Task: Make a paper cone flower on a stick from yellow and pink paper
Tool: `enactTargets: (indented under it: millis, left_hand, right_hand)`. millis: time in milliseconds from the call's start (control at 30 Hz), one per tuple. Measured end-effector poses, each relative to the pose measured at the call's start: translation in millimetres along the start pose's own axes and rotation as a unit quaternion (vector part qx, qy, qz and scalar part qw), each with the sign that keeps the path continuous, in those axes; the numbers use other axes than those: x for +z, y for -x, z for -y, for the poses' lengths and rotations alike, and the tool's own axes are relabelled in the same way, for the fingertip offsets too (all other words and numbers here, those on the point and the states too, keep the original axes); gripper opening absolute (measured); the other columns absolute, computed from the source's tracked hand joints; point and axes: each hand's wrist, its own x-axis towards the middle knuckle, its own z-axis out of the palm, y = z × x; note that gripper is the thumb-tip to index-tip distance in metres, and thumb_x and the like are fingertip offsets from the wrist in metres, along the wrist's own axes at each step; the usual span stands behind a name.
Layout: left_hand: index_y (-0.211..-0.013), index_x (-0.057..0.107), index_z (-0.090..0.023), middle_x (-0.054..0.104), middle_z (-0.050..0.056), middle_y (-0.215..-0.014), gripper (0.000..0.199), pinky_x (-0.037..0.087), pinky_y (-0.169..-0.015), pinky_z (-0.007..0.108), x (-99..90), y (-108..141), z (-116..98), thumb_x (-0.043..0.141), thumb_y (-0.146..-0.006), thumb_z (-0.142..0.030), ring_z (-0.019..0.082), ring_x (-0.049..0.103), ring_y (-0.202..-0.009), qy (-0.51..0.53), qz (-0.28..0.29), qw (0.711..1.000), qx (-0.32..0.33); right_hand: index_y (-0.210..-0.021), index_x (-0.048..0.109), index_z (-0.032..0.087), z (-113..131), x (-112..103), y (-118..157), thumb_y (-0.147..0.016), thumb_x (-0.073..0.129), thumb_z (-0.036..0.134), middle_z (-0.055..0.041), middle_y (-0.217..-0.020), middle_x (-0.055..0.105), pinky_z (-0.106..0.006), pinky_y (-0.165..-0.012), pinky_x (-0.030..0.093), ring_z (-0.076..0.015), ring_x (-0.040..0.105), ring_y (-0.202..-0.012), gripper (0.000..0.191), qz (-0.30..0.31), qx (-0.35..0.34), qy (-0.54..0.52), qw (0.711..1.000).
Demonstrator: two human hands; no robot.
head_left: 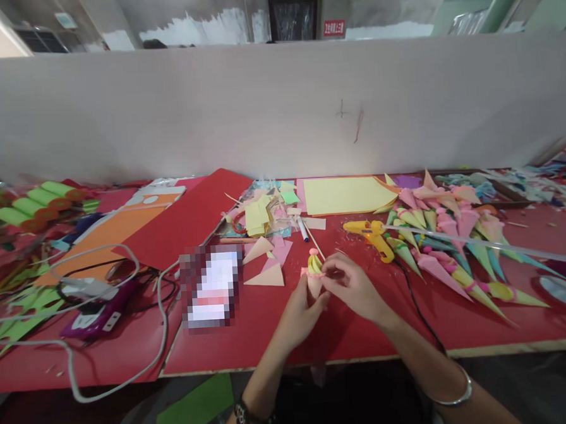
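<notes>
Near the front of the red table, a small pink paper cone [315, 287] with yellow pieces and a pink ball on top stands upright between my hands. My left hand [301, 312] is wrapped round the cone's lower part. The fingers of my right hand [351, 284] are pinched at the cone's right rim, by the yellow pieces; whatever small part they grip is hidden. A yellow glue gun [370, 236] lies just behind my right hand. Left of the cone are loose pale pink paper pieces [267, 276], and a marker [303, 230] lies behind it.
Many finished-looking paper cones [448, 228] are heaped at the right. A blurred phone [213, 285] lies left of my hands. Further left are a purple power strip [101, 310] with white cables and red card [188, 217]. Yellow sheets [343, 195] lie behind, before a white partition [258, 106].
</notes>
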Motion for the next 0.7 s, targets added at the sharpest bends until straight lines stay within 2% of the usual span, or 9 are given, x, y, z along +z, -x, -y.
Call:
enactTargets:
  millis: [100, 200, 400, 567, 633, 700]
  left_hand:
    - [-0.106, 0.046, -0.015, 0.058, 0.006, -0.094, 0.032, 0.041, -0.081, 0.029, 0.3, -3, 4, 0.045, -0.080, -0.034, 0.018, 0.053, -0.093, 0.038, -0.010, 0.999, -0.017]
    - [-0.103, 0.047, -0.014, 0.059, 0.006, -0.094, 0.032, 0.042, -0.076, 0.028, -1.7, -3, 8, 0.047, -0.078, -0.035, 0.017, 0.054, -0.086, 0.027, -0.010, 0.999, -0.032]
    - [-0.103, 0.048, -0.014, 0.058, 0.005, -0.095, 0.031, 0.042, -0.076, 0.028, -4.3, -3, 12, 0.048, -0.078, -0.033, 0.017, 0.053, -0.085, -0.029, -0.010, 0.999, -0.013]
    - [-0.100, 0.049, -0.015, 0.058, 0.004, -0.093, 0.029, 0.042, -0.074, 0.026, -5.6, -4, 11, 0.049, -0.078, -0.033, 0.015, 0.053, -0.084, 0.006, -0.013, 1.000, -0.009]
    - [-0.099, 0.048, -0.015, 0.058, 0.001, -0.082, 0.028, 0.042, -0.066, 0.024, -5.4, -4, 12, 0.048, -0.078, -0.033, 0.013, 0.053, -0.072, 0.030, -0.023, 0.999, -0.020]
    - [-0.095, 0.046, -0.014, 0.052, -0.003, -0.064, 0.025, 0.039, -0.055, 0.021, -4.2, -3, 12, 0.046, -0.078, -0.033, 0.010, 0.048, -0.055, 0.050, -0.038, 0.997, -0.036]
  right_hand:
    - [-0.080, 0.056, 0.020, -1, 5, 4, -0.074, 0.053, 0.027, -0.0033, -0.088, 0.048, -0.025, -0.068, 0.047, -0.0133, 0.053, -0.077, 0.010, 0.005, 0.016, -0.027, 0.999]
    - [-0.080, 0.057, 0.020, -6, 6, 5, -0.075, 0.053, 0.032, -0.0036, -0.086, 0.048, -0.025, -0.065, 0.048, -0.0135, 0.053, -0.076, 0.014, 0.002, 0.042, -0.052, 0.998]
    - [-0.073, 0.058, 0.019, -13, 7, 3, -0.074, 0.055, 0.032, -0.0025, -0.080, 0.050, -0.025, -0.067, 0.046, -0.0143, 0.052, -0.076, 0.013, -0.011, 0.048, -0.047, 0.998]
    - [-0.076, 0.056, 0.019, -9, 7, 3, -0.073, 0.056, 0.032, -0.0022, -0.081, 0.051, -0.025, -0.064, 0.046, -0.0145, 0.053, -0.076, 0.013, -0.015, 0.060, -0.068, 0.996]
    - [-0.082, 0.055, 0.020, -9, 1, 4, -0.076, 0.052, 0.032, -0.0024, -0.082, 0.053, -0.025, -0.063, 0.046, -0.0147, 0.055, -0.076, 0.013, -0.034, 0.054, -0.055, 0.996]
    - [-0.083, 0.055, 0.020, -10, -9, 6, -0.078, 0.049, 0.030, -0.0029, -0.082, 0.054, -0.026, -0.065, 0.046, -0.0150, 0.055, -0.077, 0.012, -0.085, 0.036, 0.007, 0.996]
